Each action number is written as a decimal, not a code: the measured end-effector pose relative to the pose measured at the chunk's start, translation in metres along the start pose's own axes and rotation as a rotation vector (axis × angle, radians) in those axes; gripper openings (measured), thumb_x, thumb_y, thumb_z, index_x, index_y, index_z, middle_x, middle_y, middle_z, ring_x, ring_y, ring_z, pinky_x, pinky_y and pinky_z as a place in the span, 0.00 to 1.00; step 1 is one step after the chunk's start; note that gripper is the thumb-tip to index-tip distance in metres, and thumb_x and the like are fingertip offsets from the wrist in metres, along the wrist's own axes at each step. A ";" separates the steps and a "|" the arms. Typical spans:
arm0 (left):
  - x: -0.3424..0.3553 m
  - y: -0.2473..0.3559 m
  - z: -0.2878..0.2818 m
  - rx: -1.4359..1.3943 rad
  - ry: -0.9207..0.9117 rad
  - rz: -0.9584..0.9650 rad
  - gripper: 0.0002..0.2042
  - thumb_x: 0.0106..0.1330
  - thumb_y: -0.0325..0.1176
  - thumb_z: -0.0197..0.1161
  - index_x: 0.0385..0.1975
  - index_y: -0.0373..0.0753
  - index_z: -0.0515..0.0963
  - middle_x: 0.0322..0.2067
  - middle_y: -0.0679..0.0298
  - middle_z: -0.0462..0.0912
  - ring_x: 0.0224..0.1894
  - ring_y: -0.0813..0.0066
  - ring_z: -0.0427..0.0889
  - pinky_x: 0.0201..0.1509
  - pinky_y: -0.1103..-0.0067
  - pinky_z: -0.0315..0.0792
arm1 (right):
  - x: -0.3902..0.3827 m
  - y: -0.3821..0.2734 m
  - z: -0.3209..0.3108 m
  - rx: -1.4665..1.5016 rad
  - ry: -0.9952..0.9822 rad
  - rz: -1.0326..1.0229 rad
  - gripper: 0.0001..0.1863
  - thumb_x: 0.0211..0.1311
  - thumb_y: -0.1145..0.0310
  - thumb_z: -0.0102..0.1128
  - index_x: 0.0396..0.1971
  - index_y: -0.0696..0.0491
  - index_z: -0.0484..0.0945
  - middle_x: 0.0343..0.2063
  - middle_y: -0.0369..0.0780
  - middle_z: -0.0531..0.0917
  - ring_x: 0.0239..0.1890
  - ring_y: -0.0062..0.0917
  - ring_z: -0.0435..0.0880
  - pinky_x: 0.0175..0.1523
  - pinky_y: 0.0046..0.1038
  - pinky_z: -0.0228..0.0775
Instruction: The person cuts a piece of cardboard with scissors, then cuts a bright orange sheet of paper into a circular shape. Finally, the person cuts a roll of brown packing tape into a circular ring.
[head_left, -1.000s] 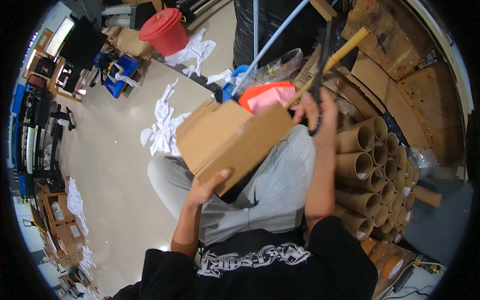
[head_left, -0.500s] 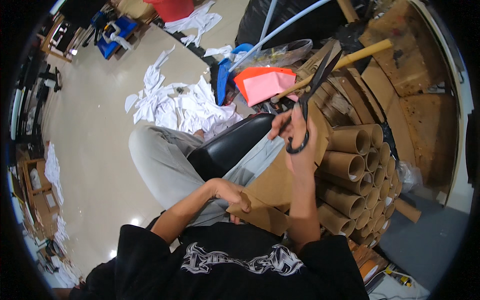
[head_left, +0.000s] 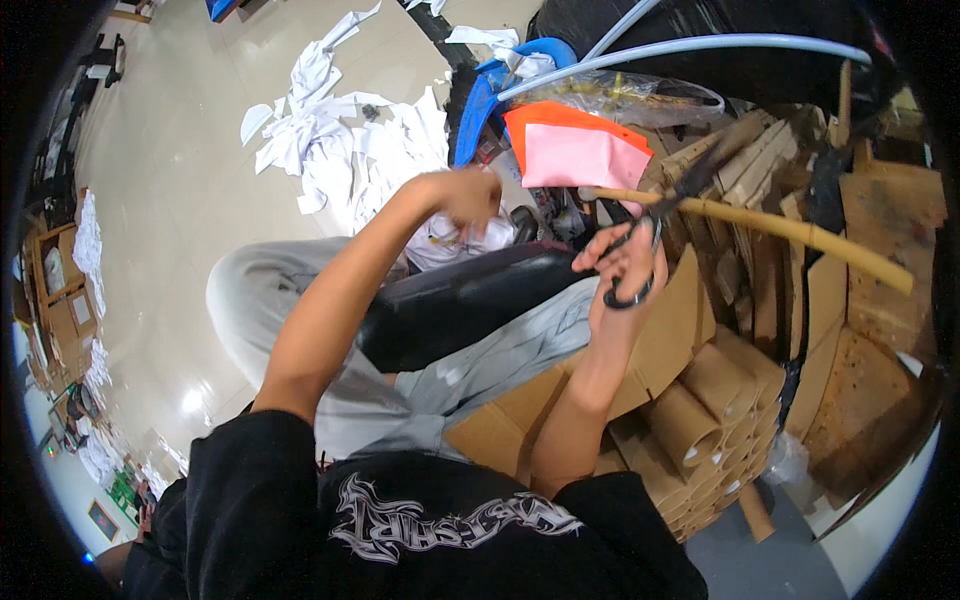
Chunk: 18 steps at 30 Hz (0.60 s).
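My right hand (head_left: 632, 262) holds a pair of black-handled scissors (head_left: 628, 294) above my right leg. The finger loops sit in its grip, and the blurred blades point up and to the right. Over the white cloth pieces (head_left: 350, 150), my left hand (head_left: 468, 202) is raised in front of me. Motion smears its fingers, so I cannot make out whether it holds anything. A flat piece of brown cardboard (head_left: 490, 432) lies on my lap, partly behind my right forearm.
Brown cardboard tubes (head_left: 690, 425) are stacked on the right. Beyond my right hand lie a bamboo pole (head_left: 800, 230), pink sheets (head_left: 585, 155) and orange sheets (head_left: 560, 118). A pale blue pipe (head_left: 690, 48) crosses the top. A black padded surface (head_left: 450, 305) runs between my legs.
My left hand has left the cardboard on my lap and moved up and forward over the white cloth. My right hand keeps the scissors. The whole view has shifted.
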<state>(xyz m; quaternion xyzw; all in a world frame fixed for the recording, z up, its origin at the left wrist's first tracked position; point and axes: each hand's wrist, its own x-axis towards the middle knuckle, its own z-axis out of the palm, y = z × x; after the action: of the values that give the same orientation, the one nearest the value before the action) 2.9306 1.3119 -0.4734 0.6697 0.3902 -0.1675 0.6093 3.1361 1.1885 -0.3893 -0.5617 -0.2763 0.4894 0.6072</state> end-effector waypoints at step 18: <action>0.341 -0.094 -0.007 0.362 1.014 0.050 0.23 0.61 0.36 0.67 0.57 0.39 0.73 0.57 0.56 0.76 0.62 0.55 0.73 0.62 0.57 0.67 | 0.028 0.024 -0.019 0.171 -0.052 0.160 0.36 0.70 0.32 0.44 0.47 0.57 0.66 0.28 0.45 0.75 0.29 0.30 0.76 0.38 0.36 0.72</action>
<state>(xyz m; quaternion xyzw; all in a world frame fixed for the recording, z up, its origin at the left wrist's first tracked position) 3.0783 1.4230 -0.7745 0.7699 0.5842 0.1271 0.2232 3.1568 1.2028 -0.4218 -0.5154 -0.2032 0.5725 0.6045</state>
